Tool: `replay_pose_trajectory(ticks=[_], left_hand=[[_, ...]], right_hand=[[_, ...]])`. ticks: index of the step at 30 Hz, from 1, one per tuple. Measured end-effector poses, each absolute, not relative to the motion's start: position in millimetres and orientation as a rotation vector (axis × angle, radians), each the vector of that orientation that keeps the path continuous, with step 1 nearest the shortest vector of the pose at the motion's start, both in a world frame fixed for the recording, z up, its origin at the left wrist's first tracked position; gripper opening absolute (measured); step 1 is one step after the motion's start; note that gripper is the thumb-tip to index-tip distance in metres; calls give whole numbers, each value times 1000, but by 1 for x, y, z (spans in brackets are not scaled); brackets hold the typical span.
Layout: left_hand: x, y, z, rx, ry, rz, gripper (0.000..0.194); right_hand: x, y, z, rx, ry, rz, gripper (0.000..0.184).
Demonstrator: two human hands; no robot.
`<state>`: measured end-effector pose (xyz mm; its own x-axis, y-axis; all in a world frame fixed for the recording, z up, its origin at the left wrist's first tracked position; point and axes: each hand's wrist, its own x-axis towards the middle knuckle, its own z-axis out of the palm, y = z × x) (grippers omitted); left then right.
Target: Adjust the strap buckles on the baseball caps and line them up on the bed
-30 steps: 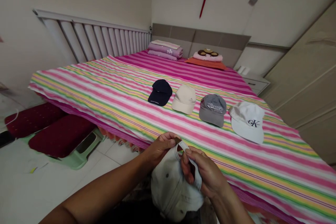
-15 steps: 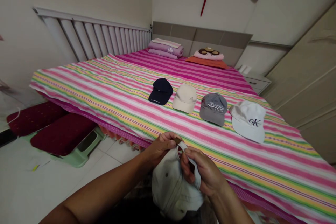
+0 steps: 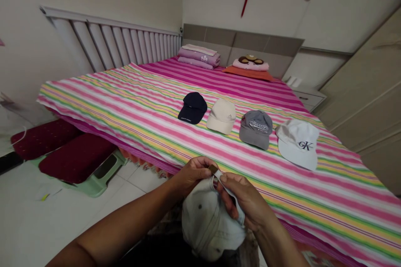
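Note:
A pale baseball cap [image 3: 202, 217] hangs between my hands in front of the bed, its back strap upward. My left hand [image 3: 197, 173] pinches one end of the strap beside a brown buckle [image 3: 213, 169]. The fingers of my right hand [image 3: 241, 196] close on the strap's other side, some of them through the back opening. Beyond, on the bed, lie a navy cap [image 3: 193, 107], a beige cap [image 3: 222, 117], a grey cap [image 3: 256, 129] with white lettering, and a white cap [image 3: 297, 144] with dark letters. Neither hand touches these.
A striped sheet [image 3: 125, 108] covers the bed. Folded purple bedding [image 3: 199, 57] and a pink pillow [image 3: 250, 64] lie by the headboard [image 3: 209, 35]. Red-topped stools [image 3: 77, 160] stand at the left, a nightstand [image 3: 310, 98] at the far right.
My right hand has shifted slightly along the strap, and more of the brown buckle shows. Both hands still grip the cap; those on the bed stay put while the view drifts slightly.

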<state>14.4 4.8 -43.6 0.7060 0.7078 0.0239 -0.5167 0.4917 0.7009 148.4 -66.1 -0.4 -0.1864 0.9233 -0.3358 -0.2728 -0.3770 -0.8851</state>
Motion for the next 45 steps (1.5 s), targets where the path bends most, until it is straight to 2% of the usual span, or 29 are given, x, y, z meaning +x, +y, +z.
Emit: replay_pose_trajectory(ticks=[14, 28, 40, 45], left_hand=[[13, 4, -42, 860, 266, 685, 33], [11, 4, -38, 937, 327, 736, 26], [14, 1, -45, 847, 322, 794, 26], [13, -1, -44, 875, 303, 719, 25]], right_hand=[[155, -65, 0, -1251, -909, 1667, 26], [151, -66, 1, -1197, -935, 1602, 27], [147, -65, -5, -1302, -1015, 1515, 32], [150, -66, -6, -1324, -1063, 1511, 36]])
